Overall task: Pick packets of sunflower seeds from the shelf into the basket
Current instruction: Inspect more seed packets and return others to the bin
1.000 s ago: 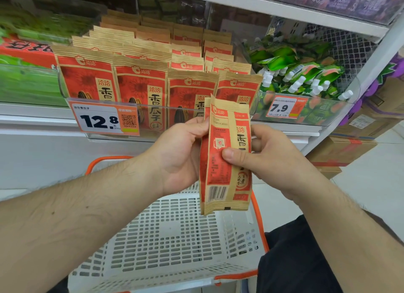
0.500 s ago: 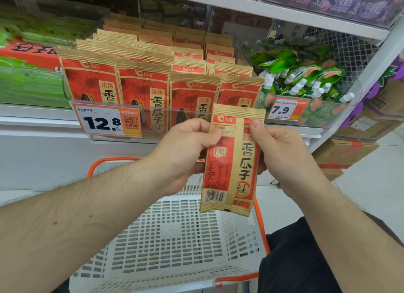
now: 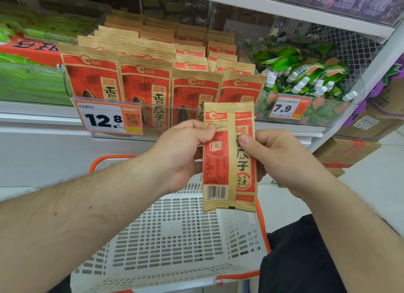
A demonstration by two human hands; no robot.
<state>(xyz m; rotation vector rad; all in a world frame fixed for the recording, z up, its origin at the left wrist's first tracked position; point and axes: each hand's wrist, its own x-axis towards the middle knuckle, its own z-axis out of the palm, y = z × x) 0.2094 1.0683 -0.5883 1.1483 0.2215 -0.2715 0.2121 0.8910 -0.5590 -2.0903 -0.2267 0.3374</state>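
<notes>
Head view: left hand and right hand pinch a 洽洽 香瓜子 packet near the 12.8 tag.

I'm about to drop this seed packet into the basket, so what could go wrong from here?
1. The packet is only pinched at its upper edges by the left hand and right hand; it may slip.
2. It hangs above the basket's right rim, so a straight drop might land outside.
3. The white basket has slotted walls; a corner could perhaps snag.
</notes>
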